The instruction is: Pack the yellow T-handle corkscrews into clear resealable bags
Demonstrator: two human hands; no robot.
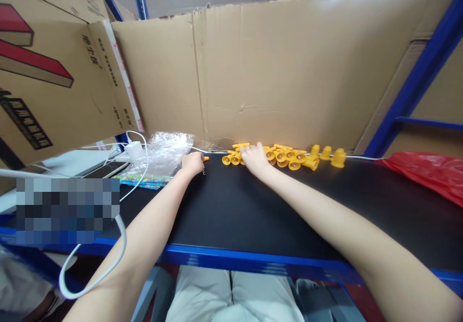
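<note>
My left hand [193, 163] is closed around a thin yellow plastic stick [206, 158], whose end pokes out to the right. Just below it a small curled metal bit [203, 171] shows, too small to name. My right hand [254, 158] reaches into a row of yellow bell-shaped plastic pieces [294, 166] with stick-like handles, lying against the cardboard wall. Its fingers are bent down among them, and what they hold, if anything, is hidden. Several yellow pieces stand upright at the right end, the largest one [338, 158] nearest me.
Clear plastic bags [164, 148] lie left of my left hand on colourful printed packets [144, 183]. A white charger [134, 149] and cables are farther left. A red plastic bag [430, 172] lies at the right. Cardboard [282, 71] closes off the back of the black tabletop [249, 216].
</note>
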